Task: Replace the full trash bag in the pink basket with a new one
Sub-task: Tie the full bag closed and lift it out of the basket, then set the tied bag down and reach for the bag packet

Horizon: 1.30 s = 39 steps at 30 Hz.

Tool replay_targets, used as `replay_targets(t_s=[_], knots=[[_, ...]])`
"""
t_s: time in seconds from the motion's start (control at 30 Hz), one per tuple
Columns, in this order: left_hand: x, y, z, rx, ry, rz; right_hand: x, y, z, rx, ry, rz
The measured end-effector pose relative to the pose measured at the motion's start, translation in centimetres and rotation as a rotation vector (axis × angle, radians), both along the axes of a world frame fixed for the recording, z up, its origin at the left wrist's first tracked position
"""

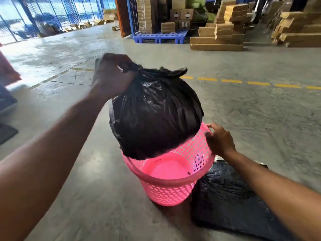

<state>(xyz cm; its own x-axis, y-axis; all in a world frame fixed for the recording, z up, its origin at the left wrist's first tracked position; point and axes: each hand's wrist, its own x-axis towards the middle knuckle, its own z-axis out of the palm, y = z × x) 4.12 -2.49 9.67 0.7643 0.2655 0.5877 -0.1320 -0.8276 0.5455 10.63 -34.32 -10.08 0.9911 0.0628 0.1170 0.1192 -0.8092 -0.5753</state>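
Note:
A full black trash bag [154, 115], tied at the top, hangs above the pink basket [166, 185] with its bottom just inside the far rim. My left hand [111, 77] is shut on the bag's knotted neck. My right hand [219, 140] grips the basket's right rim. The basket stands on the concrete floor, and the pink bottom that shows inside holds only a few dark specks. A flat, folded black bag [225, 202] lies on the floor just right of the basket, under my right forearm.
Yellow dashed floor line [257, 83] runs behind the basket. Stacked cardboard boxes [224, 32] and a blue pallet [159, 36] stand at the back. A blue wire fence [52, 13] is at the far left. Dark objects [7, 105] sit at the left edge.

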Motion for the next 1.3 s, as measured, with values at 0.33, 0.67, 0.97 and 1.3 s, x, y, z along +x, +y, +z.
replay_targets(t_s=[0.33, 0.67, 0.97, 1.3], knots=[[-1.0, 9.5, 6.6, -0.142, -0.122, 0.376, 0.3, 0.1, -0.3, 0.034, 0.068, -0.041], [-1.9, 16.6, -10.4, -0.294, 0.219, 0.583, 0.4, 0.4, -0.4, 0.025, 0.045, -0.061], [-3.7, 17.0, -23.3, -0.4, 0.7, 0.607, 0.1, 0.6, -0.2, 0.034, 0.053, -0.055], [1.9, 5.0, -7.5, -0.047, 0.142, 0.136, 1.4, -2.0, 3.3, 0.208, 0.194, -0.075]])
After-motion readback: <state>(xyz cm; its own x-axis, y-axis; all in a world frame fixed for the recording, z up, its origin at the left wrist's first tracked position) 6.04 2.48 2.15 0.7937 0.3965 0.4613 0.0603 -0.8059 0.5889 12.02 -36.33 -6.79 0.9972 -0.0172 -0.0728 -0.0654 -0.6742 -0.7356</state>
